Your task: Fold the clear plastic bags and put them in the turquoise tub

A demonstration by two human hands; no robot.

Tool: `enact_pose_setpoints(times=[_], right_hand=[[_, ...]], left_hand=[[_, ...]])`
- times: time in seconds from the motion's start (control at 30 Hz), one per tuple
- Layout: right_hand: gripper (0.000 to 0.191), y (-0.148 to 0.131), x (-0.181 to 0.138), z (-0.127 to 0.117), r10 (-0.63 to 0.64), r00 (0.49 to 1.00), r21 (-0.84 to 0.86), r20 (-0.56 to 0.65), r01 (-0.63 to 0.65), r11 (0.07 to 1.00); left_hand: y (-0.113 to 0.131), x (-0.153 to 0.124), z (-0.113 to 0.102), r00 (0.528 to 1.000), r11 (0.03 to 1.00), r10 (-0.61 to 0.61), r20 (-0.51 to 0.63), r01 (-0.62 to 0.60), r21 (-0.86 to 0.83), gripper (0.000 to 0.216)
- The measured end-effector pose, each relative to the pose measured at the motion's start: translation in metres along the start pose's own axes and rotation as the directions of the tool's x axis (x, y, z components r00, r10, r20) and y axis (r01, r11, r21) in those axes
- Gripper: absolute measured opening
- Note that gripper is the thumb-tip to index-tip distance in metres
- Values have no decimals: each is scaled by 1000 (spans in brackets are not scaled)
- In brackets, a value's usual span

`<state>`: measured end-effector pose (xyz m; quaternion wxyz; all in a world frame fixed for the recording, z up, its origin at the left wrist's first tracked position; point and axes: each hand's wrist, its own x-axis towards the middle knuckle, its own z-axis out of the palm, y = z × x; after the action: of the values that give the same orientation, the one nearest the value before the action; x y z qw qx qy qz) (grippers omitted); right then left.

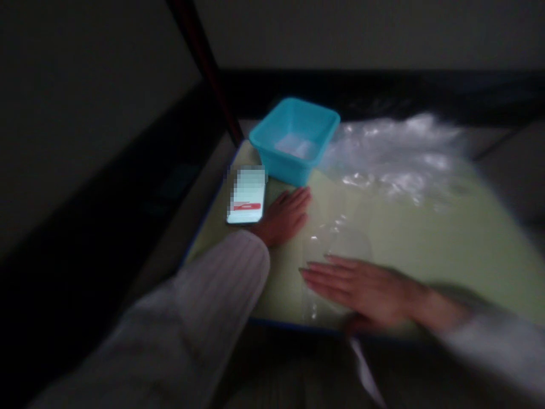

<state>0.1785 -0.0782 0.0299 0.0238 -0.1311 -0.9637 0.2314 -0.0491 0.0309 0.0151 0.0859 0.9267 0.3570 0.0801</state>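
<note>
One right hand (361, 287) lies flat, ungripping, over film (349, 241), left hand (289, 216) likewise near its edge: smoothing, seemingly, next wanting even pressure.

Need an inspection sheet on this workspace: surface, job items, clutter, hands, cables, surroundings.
Surface: yellow-green table with blue edging; dimly lit.
Job items: clear plastic piece lies on the table, partly beneath the right hand; blue basin holds pale material, too blurred to identify.
Clutter: heap of clear plastic beside the basin; phone with lit screen.
Hands: both open, fingers extended; left hand near the phone. Contact pressure can't be judged.
Cables: none identifiable; pale strip at the near edge, nature unclear.
Surroundings: grey wall, dark reddish pole.
</note>
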Motion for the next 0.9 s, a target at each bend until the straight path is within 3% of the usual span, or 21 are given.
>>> enact_pose_setpoints(times=[0.2, 0.27, 0.4, 0.57, 0.73, 0.83, 0.9], right_hand=[[78, -4, 1, -3, 0, 1000, 46, -16, 1, 999], [77, -5, 1, -4, 1, 1000, 49, -14, 0, 999], [77, -6, 1, -4, 1, 1000, 36, 8, -2, 999], [79, -5, 2, -3, -3, 1000, 62, -9, 4, 998], [75, 1, -9, -19, 18, 996, 195, -91, 0, 981], [53, 12, -22, -29, 227, 935, 391, -272, -108, 914], [48, 22, -28, -31, 401, 820, 553, -409, -126, 823]], left_hand=[[11, 10, 2, 962, 959, 274, -18, -275, -70, 52], [15, 15, 3, 950, 948, 311, 8, -310, -70, 51], [15, 20, 5, 955, 957, 288, 70, -286, -43, 51], [11, 22, 9, 957, 959, 282, 70, -280, -43, 51], [10, 17, 4, 969, 923, 240, -63, -248, -293, 51], [10, 7, -6, 981, 797, 144, -130, -193, -573, 50], [10, 1, -12, 986, 704, 144, -87, -164, -691, 53]])
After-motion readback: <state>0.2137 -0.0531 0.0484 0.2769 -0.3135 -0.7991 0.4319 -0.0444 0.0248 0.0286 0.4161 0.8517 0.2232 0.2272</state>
